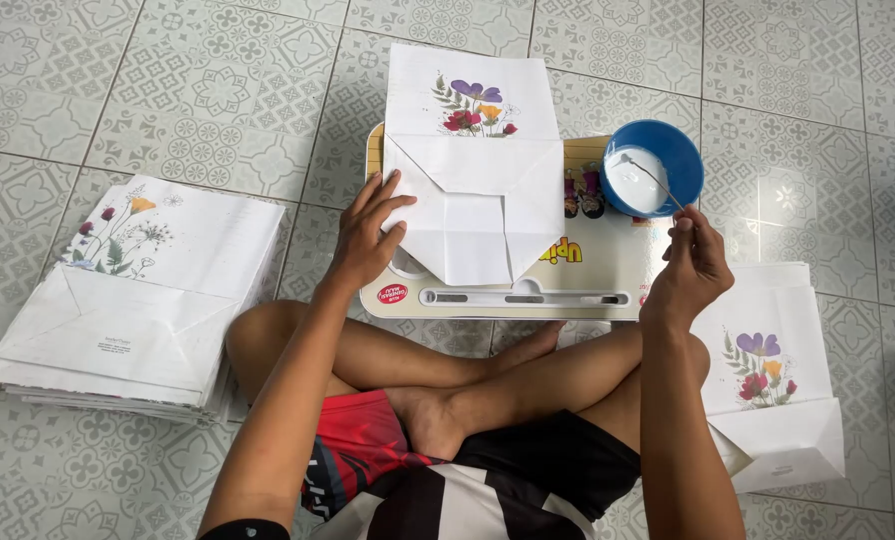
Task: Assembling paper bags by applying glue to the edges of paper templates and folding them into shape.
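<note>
Pressing my left hand (pixel 368 235) flat, fingers spread, on the folded white paper bag (pixel 473 160) lying on the tabletop (pixel 588 275), I pinch a thin stick (pixel 656 180) in my right hand (pixel 693 265), its tip in the blue bowl (pixel 656 165) of white paste.

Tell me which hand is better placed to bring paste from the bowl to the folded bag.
Right hand: it already holds the thin stick dipped in the blue bowl. The left hand is pressing the white bag flat.
</note>
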